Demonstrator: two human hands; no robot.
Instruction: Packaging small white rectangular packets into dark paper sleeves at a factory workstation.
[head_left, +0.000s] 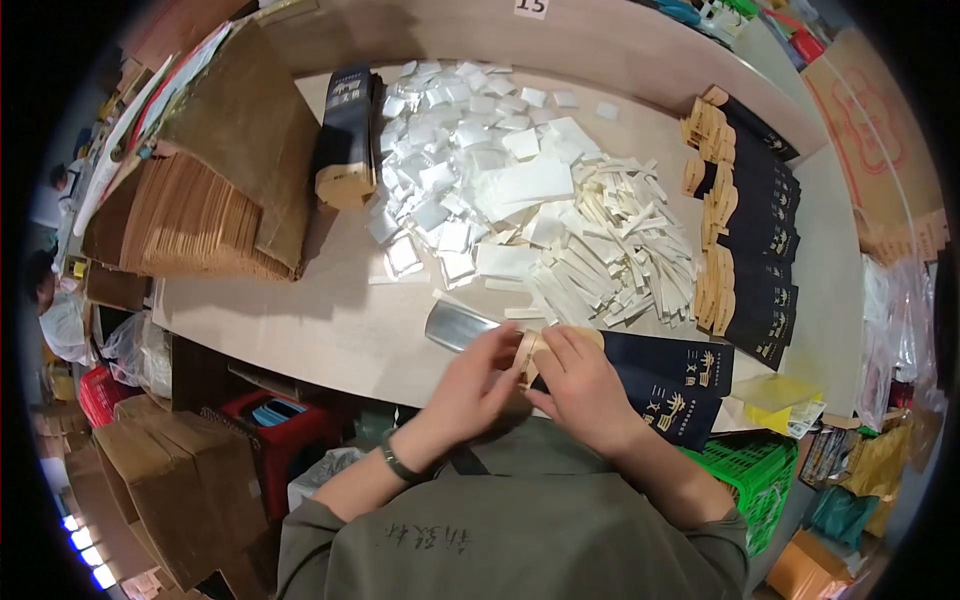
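My two hands meet at the table's front edge. My right hand (580, 378) is closed around the tan end of a flat black paper sleeve (672, 410) with gold print, which extends to the right beneath the wrist. Another black sleeve (655, 352) lies just behind it. My left hand (482, 372) pinches the same tan end from the other side; the fingertips are partly hidden. Beside its fingers rests a curved silver metal piece (460, 328). Farther back are a heap of silvery white square packets (440, 205) and a pile of thin cream strips (620, 250).
At left stands a cardboard box (240, 120) packed with brown card sheets (195, 215). A stack of black sleeves (348, 130) stands beside it, and rows of more sleeves (760, 230) line the right side. A green crate (750, 485) sits below the table's right end.
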